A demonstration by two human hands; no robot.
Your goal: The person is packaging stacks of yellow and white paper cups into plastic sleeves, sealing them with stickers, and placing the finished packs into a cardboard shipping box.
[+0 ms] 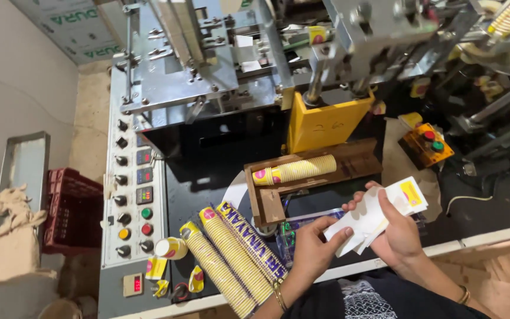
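Both hands grasp a small sheaf of flat white paper cup blanks [373, 215] above the table [208, 171]: the right hand [399, 236] cups it from behind, the left hand [314, 248] pinches its lower corner. Fanning the blanks evenly would likely separate them best. The wooden tray [355, 162] holds a lying stack of yellow cups [296, 170].

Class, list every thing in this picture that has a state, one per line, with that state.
Left hand: gripping the flat paper cup blanks.
Right hand: holding the same blanks, fanned.
Wooden tray: holds a cup stack lying down.
Cup stacks: lying on the machine top.
Single cup: on its side.
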